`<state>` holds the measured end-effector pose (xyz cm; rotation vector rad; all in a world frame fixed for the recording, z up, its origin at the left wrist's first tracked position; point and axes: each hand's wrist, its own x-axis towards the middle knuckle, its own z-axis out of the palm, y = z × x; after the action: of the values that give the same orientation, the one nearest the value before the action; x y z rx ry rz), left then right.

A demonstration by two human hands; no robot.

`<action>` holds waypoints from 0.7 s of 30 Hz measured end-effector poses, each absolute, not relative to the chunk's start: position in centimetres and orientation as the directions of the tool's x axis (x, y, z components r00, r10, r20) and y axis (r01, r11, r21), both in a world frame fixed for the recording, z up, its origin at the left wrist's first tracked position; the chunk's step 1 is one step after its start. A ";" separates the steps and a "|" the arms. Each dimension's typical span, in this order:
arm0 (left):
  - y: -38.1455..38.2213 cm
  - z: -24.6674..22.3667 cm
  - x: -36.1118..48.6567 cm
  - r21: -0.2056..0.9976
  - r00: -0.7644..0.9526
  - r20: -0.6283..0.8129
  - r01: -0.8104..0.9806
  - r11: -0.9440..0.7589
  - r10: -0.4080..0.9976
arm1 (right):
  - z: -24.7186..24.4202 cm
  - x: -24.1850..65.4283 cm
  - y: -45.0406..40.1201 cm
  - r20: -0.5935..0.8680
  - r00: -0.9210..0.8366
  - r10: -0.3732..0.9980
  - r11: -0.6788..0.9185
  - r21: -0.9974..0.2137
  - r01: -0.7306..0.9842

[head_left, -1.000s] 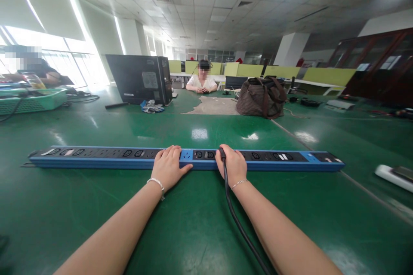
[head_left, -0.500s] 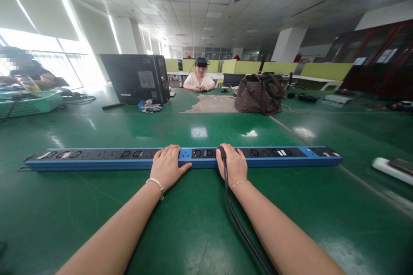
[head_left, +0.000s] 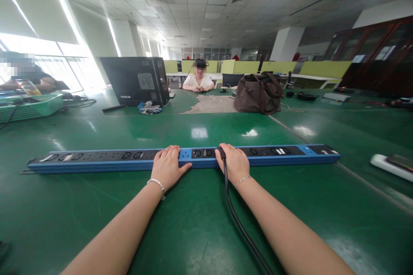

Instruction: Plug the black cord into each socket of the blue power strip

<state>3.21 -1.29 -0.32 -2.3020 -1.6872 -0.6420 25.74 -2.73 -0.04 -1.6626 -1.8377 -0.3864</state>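
Note:
A long blue power strip (head_left: 106,166) with a black socket face lies across the table in front of me. Just left of its middle, my left hand (head_left: 166,168) grips it, fingers over the top and thumb along the near side by a blue socket (head_left: 186,153). Right of the middle, my right hand (head_left: 236,162) is closed around the black plug (head_left: 222,152) of a thick black cable (head_left: 229,202). That plug is at the socket face, but the fingers hide how far it sits in. From it the cable runs down toward me between my forearms.
On the green table (head_left: 97,210) stand a black computer case (head_left: 129,79), gloves (head_left: 150,108), a brown bag (head_left: 254,94) and a green basket (head_left: 29,111). A white bar (head_left: 387,167) with a dark device lies at right. One person (head_left: 198,80) sits opposite, another at far left.
Both hands keep their hold. The strip looks slightly tilted, left end a little lower and right end a little higher in view. My right wrist has shifted slightly right.

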 end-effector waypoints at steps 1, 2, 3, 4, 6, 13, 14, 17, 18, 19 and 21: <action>-1.3 -0.3 3.2 0.082 0.244 0.464 0.945 -0.316 0.852 | 0.1 25.7 -2.8 0.615 -0.021 0.788 0.168 -0.182 0.969; -1.3 -0.3 3.2 0.082 0.243 0.463 0.946 -0.313 0.853 | 0.1 25.7 -2.9 0.616 -0.021 0.787 0.169 -0.183 0.968; -1.4 -0.3 3.2 0.079 0.243 0.462 0.947 -0.312 0.853 | 0.1 25.7 -2.9 0.622 -0.014 0.783 0.169 -0.191 0.967; -1.4 -0.3 3.2 0.077 0.244 0.462 0.947 -0.312 0.853 | 0.0 25.6 -2.8 0.633 0.001 0.774 0.167 -0.206 0.964; -1.4 -0.3 3.2 0.070 0.249 0.462 0.947 -0.315 0.851 | -0.4 25.6 -2.6 0.659 0.037 0.752 0.166 -0.242 0.956; -1.4 -0.2 3.3 0.073 0.249 0.454 0.946 -0.315 0.855 | -1.2 26.0 -1.9 0.744 -0.061 0.665 0.348 -0.236 0.907; -1.4 -0.1 3.3 0.072 0.252 0.453 0.946 -0.317 0.855 | -1.2 26.0 -1.9 0.743 -0.076 0.665 0.362 -0.232 0.903; -1.4 -0.1 3.3 0.071 0.253 0.452 0.946 -0.317 0.856 | -0.8 25.9 -2.1 0.718 -0.056 0.694 0.333 -0.250 0.909; -1.4 -0.1 3.3 0.072 0.252 0.452 0.946 -0.317 0.856 | -0.6 25.8 -2.1 0.706 -0.046 0.706 0.319 -0.260 0.911; -1.4 -0.1 3.3 0.072 0.252 0.452 0.946 -0.317 0.856 | -0.5 25.8 -2.2 0.693 -0.040 0.720 0.311 -0.271 0.911; -1.4 -0.1 3.3 0.073 0.256 0.455 0.944 -0.322 0.853 | -0.3 25.9 -2.3 0.663 -0.042 0.747 0.307 -0.289 0.907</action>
<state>3.27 -1.44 -0.07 -2.3104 -1.6843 -0.6228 25.86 -2.29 -0.29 -1.4798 -1.8241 -0.2690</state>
